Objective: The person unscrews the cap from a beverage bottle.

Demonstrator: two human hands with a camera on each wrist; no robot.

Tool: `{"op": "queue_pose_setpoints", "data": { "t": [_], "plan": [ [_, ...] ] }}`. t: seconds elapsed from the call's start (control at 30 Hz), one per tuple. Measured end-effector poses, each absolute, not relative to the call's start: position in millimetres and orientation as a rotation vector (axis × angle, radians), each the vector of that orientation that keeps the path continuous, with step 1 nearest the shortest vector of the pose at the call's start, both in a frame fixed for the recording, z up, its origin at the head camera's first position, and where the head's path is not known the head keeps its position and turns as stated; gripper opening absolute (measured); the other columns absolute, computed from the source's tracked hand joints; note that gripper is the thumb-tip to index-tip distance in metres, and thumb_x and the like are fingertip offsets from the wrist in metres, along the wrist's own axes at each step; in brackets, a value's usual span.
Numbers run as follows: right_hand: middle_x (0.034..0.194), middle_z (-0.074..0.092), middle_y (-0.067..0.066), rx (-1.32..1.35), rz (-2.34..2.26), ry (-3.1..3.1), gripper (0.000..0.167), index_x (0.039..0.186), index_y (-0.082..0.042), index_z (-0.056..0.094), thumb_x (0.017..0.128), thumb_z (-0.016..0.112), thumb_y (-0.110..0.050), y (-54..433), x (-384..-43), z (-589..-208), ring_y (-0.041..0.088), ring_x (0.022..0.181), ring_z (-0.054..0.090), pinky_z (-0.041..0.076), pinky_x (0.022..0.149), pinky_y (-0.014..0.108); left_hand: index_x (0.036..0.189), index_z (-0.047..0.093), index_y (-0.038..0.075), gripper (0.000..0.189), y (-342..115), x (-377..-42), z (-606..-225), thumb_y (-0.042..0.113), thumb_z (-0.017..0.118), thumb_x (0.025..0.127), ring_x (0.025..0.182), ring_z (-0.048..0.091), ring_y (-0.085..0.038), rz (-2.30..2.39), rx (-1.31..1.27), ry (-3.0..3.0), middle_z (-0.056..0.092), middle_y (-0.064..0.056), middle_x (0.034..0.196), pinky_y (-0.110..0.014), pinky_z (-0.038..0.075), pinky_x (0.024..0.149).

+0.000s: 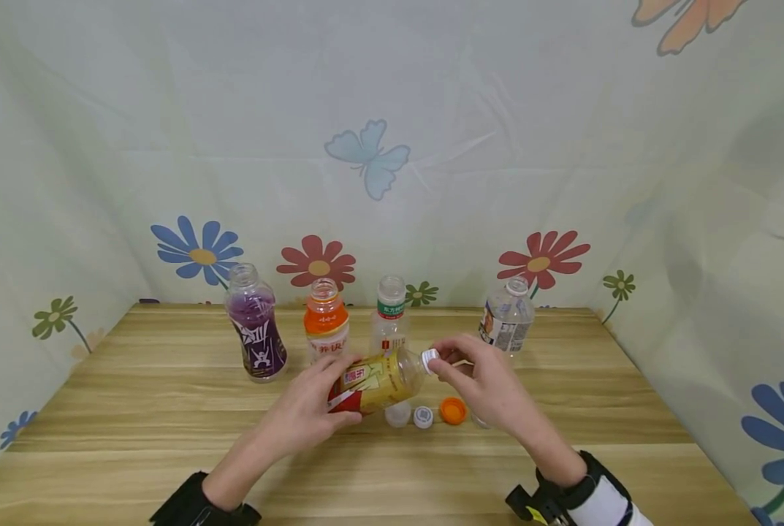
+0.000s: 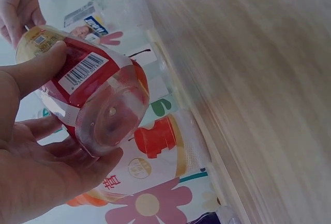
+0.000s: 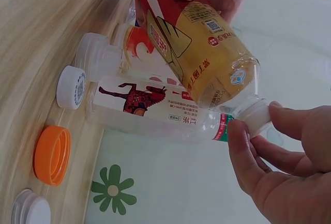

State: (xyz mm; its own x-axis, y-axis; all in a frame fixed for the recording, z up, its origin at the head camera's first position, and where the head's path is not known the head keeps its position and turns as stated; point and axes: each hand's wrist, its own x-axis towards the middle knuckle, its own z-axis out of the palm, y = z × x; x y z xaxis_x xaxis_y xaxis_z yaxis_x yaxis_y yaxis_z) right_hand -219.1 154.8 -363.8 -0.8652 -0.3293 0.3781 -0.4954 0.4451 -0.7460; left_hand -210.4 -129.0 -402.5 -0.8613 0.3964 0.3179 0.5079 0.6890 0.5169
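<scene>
A clear plastic bottle with a yellow and red label (image 1: 380, 380) is held tilted on its side above the table, its neck toward the right. My left hand (image 1: 309, 402) grips it around the base end, with thumb and fingers on either side in the left wrist view. On its mouth sits a white cap (image 3: 254, 117), pinched between the thumb and fingers of my right hand (image 1: 480, 376). Below the bottle lie an orange cap (image 1: 454, 410), a white cap with a printed top (image 1: 423, 417) and a translucent cap (image 1: 398, 414).
Several uncapped bottles stand along the back: a purple-labelled bottle (image 1: 258, 329), an orange and white bottle (image 1: 326, 321), a clear bottle with a green neck band (image 1: 390, 314) and a clear labelled bottle (image 1: 506, 315). Behind the wooden table (image 1: 135, 424) hangs a flowered curtain (image 1: 431, 95).
</scene>
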Motion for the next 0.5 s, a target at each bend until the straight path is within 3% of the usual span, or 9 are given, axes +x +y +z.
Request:
{"op": "queue_pose_setpoints", "data": {
  "t": [0.5],
  "plan": [
    [0.106,0.066,0.006,0.864,1.329,-2.451,0.021,0.116,0.0,0.07,0.096,0.071,-0.003,155.4,-216.2,-364.4,0.022,0.098,0.065,0.06,0.083,0.031,0.143,0.057,0.007,0.074,-128.3,-208.0,-403.1,0.019,0.092,0.079,0.121,0.059,-0.028,-0.873,-0.723,-2.716,0.058,-0.01,0.136,-0.051,0.048,0.103]
  ]
}}
